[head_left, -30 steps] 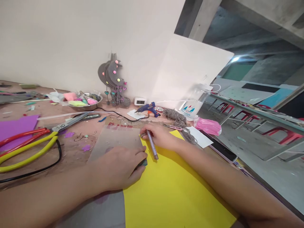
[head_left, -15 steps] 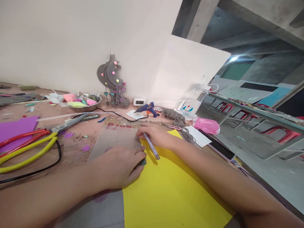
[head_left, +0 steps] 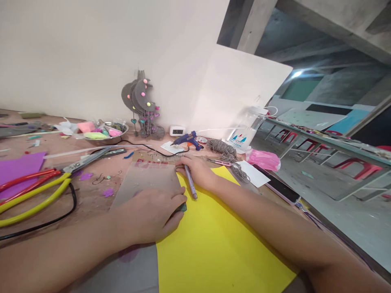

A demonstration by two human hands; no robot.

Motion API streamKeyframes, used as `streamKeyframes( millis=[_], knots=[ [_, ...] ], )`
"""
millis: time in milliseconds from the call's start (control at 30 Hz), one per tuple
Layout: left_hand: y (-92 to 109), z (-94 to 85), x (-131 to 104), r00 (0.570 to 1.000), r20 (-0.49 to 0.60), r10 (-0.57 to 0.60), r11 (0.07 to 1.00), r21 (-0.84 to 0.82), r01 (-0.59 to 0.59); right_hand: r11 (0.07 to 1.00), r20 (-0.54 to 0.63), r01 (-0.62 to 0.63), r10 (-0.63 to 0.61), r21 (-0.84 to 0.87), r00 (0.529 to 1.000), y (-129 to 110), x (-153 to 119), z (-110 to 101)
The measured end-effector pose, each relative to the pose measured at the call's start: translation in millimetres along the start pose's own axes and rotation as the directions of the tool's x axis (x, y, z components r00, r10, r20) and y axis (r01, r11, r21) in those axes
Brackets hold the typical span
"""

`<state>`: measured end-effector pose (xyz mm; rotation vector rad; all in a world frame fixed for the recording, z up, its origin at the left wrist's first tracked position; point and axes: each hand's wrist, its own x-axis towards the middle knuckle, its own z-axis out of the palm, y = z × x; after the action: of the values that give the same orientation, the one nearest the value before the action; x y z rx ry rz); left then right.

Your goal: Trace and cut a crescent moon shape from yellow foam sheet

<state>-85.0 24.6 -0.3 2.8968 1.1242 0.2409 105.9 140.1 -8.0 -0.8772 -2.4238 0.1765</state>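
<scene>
A bright yellow sheet (head_left: 210, 240) lies flat in front of me, over a greyish board or sheet (head_left: 100, 268). My right hand (head_left: 197, 171) is closed round a slim purple pen (head_left: 191, 183) near the yellow sheet's far left corner. The pen's tip is hidden behind the fingers, and its back end points toward me. Over the sheet's left edge rests my left hand (head_left: 159, 213), fingers curled round a small dark green piece (head_left: 182, 207). Most of that piece is covered by the fingers, so its kind is unclear.
Large scissors (head_left: 65, 169) with red and yellow handles lie left, beside a black cord and purple sheet (head_left: 21, 171). Behind are a metal bowl (head_left: 114, 138), blue glue gun (head_left: 186, 139), grey yarn (head_left: 221, 147) and plastic jug (head_left: 244, 132). A phone (head_left: 281, 187) lies right.
The pen's back end has swung leftward, and my right hand has shifted slightly. My left hand keeps nearly the same place on the sheet. The whole view has moved a little.
</scene>
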Motion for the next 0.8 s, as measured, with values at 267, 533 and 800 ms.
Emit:
streamKeyframes(
  millis=[267,533,800],
  knots=[
    [-1.0,0.9,0.7,1.0,0.006,0.004,1.0,0.006,-0.004,0.495,0.195,-0.333,0.31,0.803,0.93,-12.0,-1.0,-16.8],
    [-1.0,0.9,-0.1,1.0,0.002,0.003,1.0,0.012,-0.003,0.322,0.219,-0.281,0.217,0.904,0.951,-16.2,-8.1,0.0],
    [-2.1,2.5,0.4,1.0,-0.014,0.016,1.0,-0.008,-0.016,0.744,0.131,-0.374,0.366,0.554,0.922,-21.9,-5.6,-12.3]
  ],
)
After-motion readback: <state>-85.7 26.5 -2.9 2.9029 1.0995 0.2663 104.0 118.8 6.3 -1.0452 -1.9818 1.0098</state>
